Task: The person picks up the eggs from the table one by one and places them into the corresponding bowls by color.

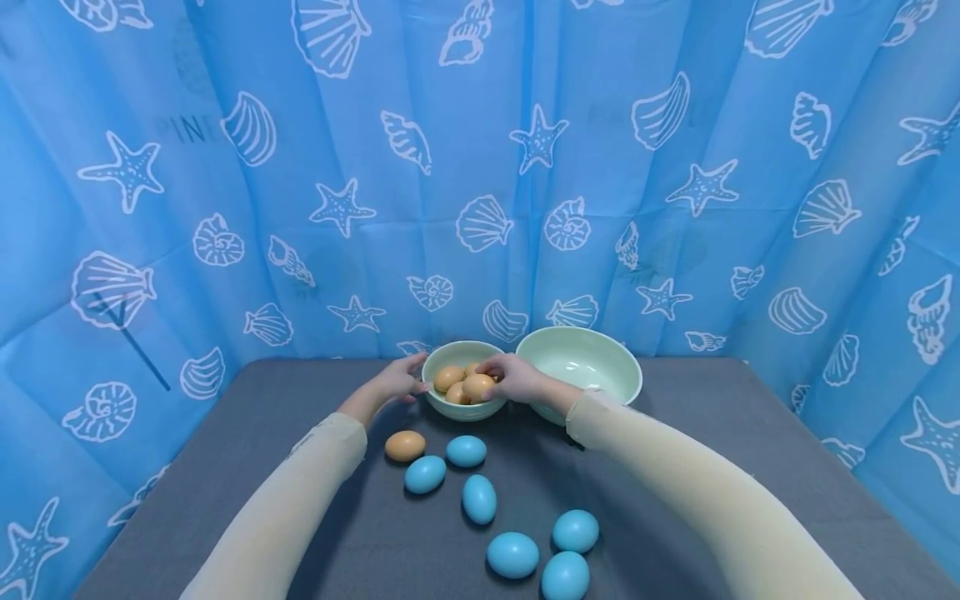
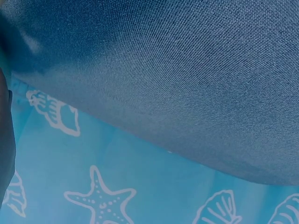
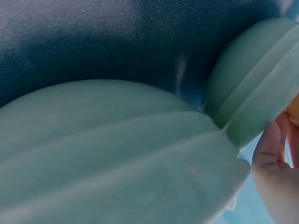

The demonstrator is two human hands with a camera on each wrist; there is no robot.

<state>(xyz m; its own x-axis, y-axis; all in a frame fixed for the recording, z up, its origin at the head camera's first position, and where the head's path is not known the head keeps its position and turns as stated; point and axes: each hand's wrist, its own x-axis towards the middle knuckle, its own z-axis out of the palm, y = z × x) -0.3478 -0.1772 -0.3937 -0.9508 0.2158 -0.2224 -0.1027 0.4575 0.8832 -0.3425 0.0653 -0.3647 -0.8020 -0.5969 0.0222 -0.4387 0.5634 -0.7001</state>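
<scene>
A small pale green bowl (image 1: 467, 412) stands near the table's far edge with brown eggs (image 1: 449, 378) inside. My left hand (image 1: 390, 382) is at its left side, fingers spread and touching the rim. Over the bowl's right part, my right hand (image 1: 513, 377) pinches a brown egg (image 1: 477, 388) between thumb and fingers. In the right wrist view, the thumb (image 3: 268, 144) lies by the small bowl's rim, and the egg (image 3: 293, 111) is partly cut off. The left wrist view shows mostly the grey cloth, with the hand's edge at far left.
Right beside the small bowl is a larger pale green bowl (image 1: 579, 358), under my right wrist. One brown egg (image 1: 405, 446) lies on the grey tablecloth (image 1: 645, 533) in front, with several blue eggs (image 1: 479, 499) scattered nearer to me. A blue shell-patterned curtain (image 1: 480, 167) hangs behind.
</scene>
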